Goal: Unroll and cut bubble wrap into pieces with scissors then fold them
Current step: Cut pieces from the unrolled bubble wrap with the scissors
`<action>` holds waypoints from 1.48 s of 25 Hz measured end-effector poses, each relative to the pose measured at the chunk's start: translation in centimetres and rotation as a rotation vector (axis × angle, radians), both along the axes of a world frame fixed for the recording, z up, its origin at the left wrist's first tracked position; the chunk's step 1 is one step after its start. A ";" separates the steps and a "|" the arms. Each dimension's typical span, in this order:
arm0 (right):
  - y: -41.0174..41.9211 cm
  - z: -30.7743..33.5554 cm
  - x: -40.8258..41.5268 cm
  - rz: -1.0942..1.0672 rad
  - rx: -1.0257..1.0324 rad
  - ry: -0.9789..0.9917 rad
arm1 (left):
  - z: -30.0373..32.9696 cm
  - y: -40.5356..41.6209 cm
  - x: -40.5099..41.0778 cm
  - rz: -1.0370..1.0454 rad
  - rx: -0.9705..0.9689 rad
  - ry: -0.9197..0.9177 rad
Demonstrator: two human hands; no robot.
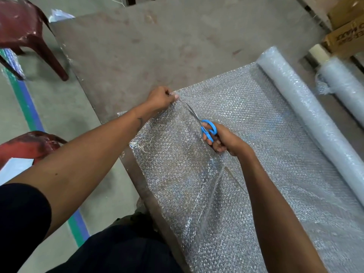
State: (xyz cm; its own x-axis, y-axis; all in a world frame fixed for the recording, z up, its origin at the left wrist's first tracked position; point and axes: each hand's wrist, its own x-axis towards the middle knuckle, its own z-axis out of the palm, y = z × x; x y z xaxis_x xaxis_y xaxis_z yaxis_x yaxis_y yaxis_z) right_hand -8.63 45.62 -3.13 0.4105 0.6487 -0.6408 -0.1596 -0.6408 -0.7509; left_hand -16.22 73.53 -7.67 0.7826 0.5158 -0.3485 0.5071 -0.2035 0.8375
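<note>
Your right hand (224,140) clamps the blue-handled scissors (202,125) near the cut's far end, your left hand (161,99) pinches the bubble wrap sheet (256,119) beside the roll (315,119), so folding remains.

Left arm extended far across the scene, its hand (162,97) closed in a pinch, knuckles up. Right arm reaching forward from the near right, its hand (222,139) curled, fingers (209,137) threaded through handle loops, thumb uppermost.

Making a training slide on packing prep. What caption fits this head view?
Right hand runs blue-handled scissors through bubble wrap while left hand pinches its far edge.
</note>
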 end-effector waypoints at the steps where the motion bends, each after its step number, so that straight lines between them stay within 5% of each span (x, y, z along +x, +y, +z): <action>1: 0.4 0.0 0.1 0.004 0.001 -0.001 | -0.1 0.1 0.1 0.003 -0.010 0.007; 29: 3.1 -0.2 1.6 -0.004 0.021 0.104 | 1.4 0.6 0.7 -0.061 0.039 0.115; 37: 4.2 1.0 1.4 0.004 0.092 0.094 | 2.0 1.5 0.3 -0.082 -0.276 0.074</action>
